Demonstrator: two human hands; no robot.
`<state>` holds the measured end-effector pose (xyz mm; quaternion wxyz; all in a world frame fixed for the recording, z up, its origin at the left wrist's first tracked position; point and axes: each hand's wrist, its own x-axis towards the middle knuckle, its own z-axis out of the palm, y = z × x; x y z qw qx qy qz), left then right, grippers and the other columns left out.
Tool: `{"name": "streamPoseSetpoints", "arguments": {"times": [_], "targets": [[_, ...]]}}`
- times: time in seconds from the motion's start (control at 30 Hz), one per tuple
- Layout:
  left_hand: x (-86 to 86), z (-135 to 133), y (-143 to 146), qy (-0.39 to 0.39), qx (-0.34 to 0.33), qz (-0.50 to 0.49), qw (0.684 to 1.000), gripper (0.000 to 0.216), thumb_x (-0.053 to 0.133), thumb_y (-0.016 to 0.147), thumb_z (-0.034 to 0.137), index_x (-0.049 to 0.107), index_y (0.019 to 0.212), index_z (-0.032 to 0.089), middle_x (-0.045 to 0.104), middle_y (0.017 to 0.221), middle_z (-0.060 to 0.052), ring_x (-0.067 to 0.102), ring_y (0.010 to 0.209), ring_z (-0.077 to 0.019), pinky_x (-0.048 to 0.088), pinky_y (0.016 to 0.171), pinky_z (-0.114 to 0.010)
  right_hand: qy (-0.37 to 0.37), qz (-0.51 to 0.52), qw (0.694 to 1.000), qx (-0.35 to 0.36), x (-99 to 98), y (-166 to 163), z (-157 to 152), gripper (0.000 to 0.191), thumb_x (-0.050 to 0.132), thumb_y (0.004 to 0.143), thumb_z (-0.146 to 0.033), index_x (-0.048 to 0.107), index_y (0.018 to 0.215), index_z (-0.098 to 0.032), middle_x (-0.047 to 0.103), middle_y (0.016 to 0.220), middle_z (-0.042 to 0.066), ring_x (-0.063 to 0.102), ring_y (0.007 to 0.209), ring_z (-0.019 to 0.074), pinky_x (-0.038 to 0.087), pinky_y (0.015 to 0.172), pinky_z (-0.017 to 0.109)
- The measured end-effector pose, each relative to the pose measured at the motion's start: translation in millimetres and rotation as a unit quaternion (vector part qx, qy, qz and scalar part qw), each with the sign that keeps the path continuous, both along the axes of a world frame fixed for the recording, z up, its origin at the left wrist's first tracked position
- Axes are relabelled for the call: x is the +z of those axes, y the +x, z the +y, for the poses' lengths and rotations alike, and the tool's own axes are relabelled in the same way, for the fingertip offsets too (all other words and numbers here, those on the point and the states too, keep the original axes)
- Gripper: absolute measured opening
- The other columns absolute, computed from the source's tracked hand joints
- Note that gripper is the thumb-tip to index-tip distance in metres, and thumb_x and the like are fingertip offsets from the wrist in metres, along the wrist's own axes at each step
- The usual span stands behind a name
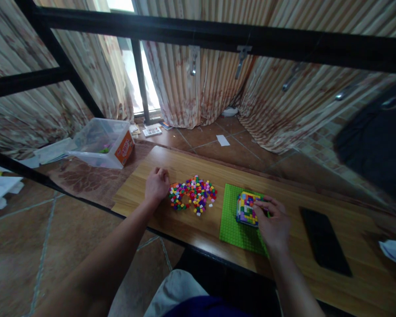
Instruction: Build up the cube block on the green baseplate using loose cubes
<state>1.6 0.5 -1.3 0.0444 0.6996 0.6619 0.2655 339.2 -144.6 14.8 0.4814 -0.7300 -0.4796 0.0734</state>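
Where the green baseplate lies on the bench, a brick block stands on it, right hand pinched onto its top edge. Loose brick pile just left; left hand curled at the pile's edge, contents not discernible. Clear tub on the floor beyond, orange label illegible.

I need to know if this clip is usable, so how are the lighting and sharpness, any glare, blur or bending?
Head view: the window is blown out by daylight; the table is dim but evenly lit, its brick pile fairly sharp; the black bar bows from wide-angle distortion; the dark shape at right is blurred.
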Motion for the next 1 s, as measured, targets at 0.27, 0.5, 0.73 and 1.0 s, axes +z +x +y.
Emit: {"name": "streamPoseSetpoints", "arguments": {"times": [0.27, 0.5, 0.73, 1.0], "targets": [[5.8, -2.2, 1.9, -0.014, 0.005, 0.0, 1.0, 0.023, 0.046, 0.089, 0.017, 0.068, 0.093, 0.02, 0.063, 0.102, -0.009, 0.062, 0.096, -0.0217, 0.048, 0.083, -0.031, 0.003, -0.057, 0.998, 0.012, 5.7, 0.8, -3.2, 0.028, 0.06, 0.081, -0.044, 0.073, 0.081, -0.019, 0.064, 0.11, 0.012, 0.058, 0.104, 0.0255, 0.044, 0.095, 0.047], [6.6, -2.8, 2.1, -0.022, 0.007, 0.005, 1.0, 0.022, 0.046, 0.09, 0.017, 0.067, 0.093, 0.02, 0.063, 0.101, -0.009, 0.062, 0.095, -0.0216, 0.048, 0.082, -0.031, 0.035, -0.127, 0.985, 0.113, 24.4, -46.6, -8.9, 0.021, 0.055, 0.091, -0.036, 0.071, 0.092, -0.022, 0.07, 0.102, 0.007, 0.061, 0.1, 0.0224, 0.045, 0.094, 0.042], [4.9, -2.5, 1.9, -0.024, 0.006, 0.008, 1.0, 0.023, 0.045, 0.091, 0.018, 0.068, 0.093, 0.02, 0.063, 0.102, -0.009, 0.062, 0.095, -0.0215, 0.049, 0.084, -0.031, -0.057, -0.167, 0.958, 0.227, 9.1, -92.9, 2.3, 0.023, 0.047, 0.094, -0.025, 0.07, 0.098, -0.021, 0.071, 0.094, 0.006, 0.06, 0.093, 0.0219, 0.045, 0.085, 0.036], [3.8, -3.4, 1.6, -0.015, 0.007, 0.01, 1.0, 0.022, 0.046, 0.091, 0.018, 0.067, 0.095, 0.021, 0.063, 0.103, -0.009, 0.062, 0.096, -0.0217, 0.049, 0.083, -0.031, -0.099, -0.215, 0.941, 0.243, -10.3, -99.5, 17.5, 0.024, 0.045, 0.093, -0.023, 0.069, 0.096, -0.024, 0.066, 0.087, 0.006, 0.057, 0.088, 0.0223, 0.042, 0.079, 0.034]]}}
